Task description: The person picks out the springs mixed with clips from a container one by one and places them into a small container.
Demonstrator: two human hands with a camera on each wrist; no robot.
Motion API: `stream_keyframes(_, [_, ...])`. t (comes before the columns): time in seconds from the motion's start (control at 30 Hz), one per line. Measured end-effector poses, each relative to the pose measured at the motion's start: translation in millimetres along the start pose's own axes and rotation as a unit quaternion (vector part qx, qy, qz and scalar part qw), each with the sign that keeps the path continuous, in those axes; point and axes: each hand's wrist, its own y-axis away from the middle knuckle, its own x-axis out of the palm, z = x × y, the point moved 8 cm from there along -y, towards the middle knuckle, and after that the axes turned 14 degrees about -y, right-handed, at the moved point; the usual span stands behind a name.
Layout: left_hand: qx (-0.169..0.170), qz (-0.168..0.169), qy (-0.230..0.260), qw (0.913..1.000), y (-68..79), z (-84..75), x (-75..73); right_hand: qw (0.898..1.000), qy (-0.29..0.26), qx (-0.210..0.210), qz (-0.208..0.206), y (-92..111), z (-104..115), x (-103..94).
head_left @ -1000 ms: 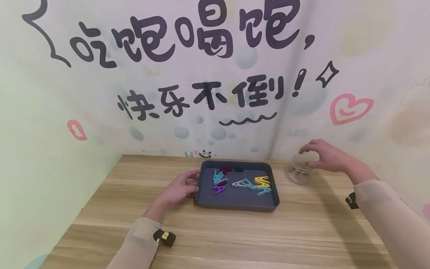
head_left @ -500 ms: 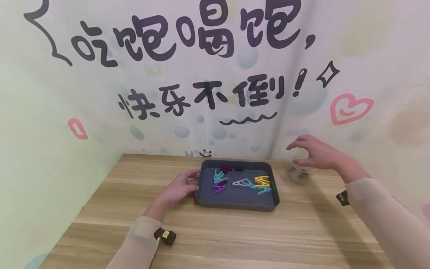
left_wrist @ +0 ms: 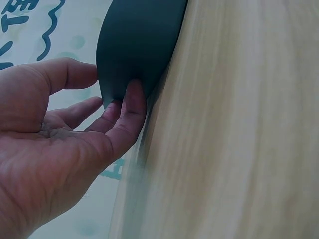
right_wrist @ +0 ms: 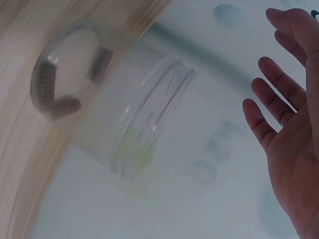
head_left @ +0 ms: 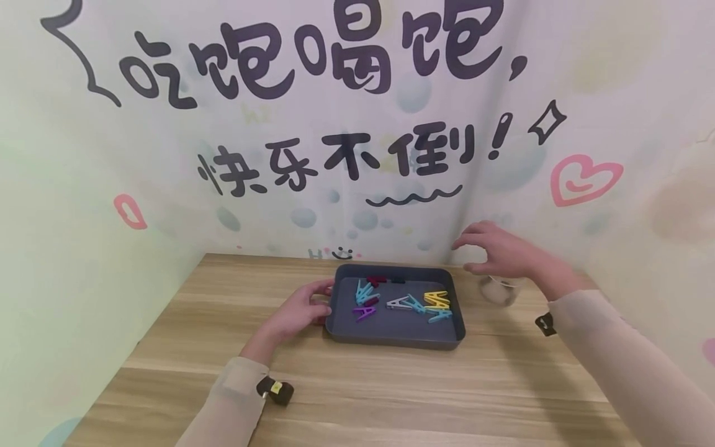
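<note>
"Where are the clips (head_left: pixel 414 303)?"
"In the tray (head_left: pixel 396 342) on the surface (head_left: pixel 391 397); your left hand (head_left: pixel 298 313), fingers spread, touches its left end."
"What changed?"
"Your right hand (head_left: pixel 505 253), fingers apart, holding nothing, has shifted from the jar (head_left: pixel 499 293) trayward, probably free for clips. Your right wrist view shows dark ribbed pieces (right_wrist: pixel 67 107) inside the jar; the head view blurs them."

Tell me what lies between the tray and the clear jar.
Only a bare strip of wooden tabletop lies between the tray and the clear jar; the head view shows it.
</note>
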Motion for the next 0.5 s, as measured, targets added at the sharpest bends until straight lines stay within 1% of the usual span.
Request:
stream_keyframes(0.2, [0.001,-0.001,-0.001,1.0000,-0.4,1.1,-1.1,1.000,-0.001,-0.022,0.008,-15,9,11.9])
stream_keyframes(0.4, [-0.001,0.000,0.000,1.0000,-1.4,2.6,-1.0,0.998,0.003,-0.062,0.012,-27,24,22.3])
stream_keyframes(0.5, [0.001,0.001,0.000,1.0000,-1.3,2.5,-0.8,0.998,0.000,-0.061,0.019,-33,28,28.6])
